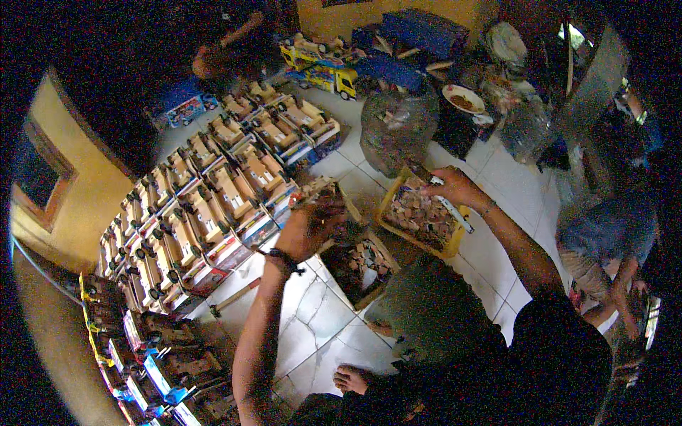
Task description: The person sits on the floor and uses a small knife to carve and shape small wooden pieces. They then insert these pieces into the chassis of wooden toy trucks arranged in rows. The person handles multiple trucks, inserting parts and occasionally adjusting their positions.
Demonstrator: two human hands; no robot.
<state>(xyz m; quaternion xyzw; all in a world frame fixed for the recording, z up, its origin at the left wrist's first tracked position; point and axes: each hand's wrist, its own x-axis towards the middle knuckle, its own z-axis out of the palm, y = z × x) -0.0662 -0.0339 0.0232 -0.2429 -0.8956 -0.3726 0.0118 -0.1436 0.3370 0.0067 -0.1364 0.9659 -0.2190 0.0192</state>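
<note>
My left hand (312, 228) is over the left side of a wooden box (383, 248), its fingers curled around something dark and blurred. The nearest toy truck chassis (312, 190) lies just beyond those fingers. Dark and brown scraps, with a pale piece (369, 277) among them, fill the box. To the right, a yellow basket (449, 250) holds many small brown pieces (415, 213). My right hand (458, 190) is closed at the basket's far right side, with a small white piece (435, 182) at its fingertips. Below that hand, a narrow white strip (455, 214) slants across the basket's rim.
Rows of wooden toy truck bodies (213, 195) cover the floor at left, with painted ones (153, 376) nearer. A yellow toy truck (323, 74), a full plastic bag (398, 128) and a plate (463, 99) are farther away. People sit at far left and right (611, 234).
</note>
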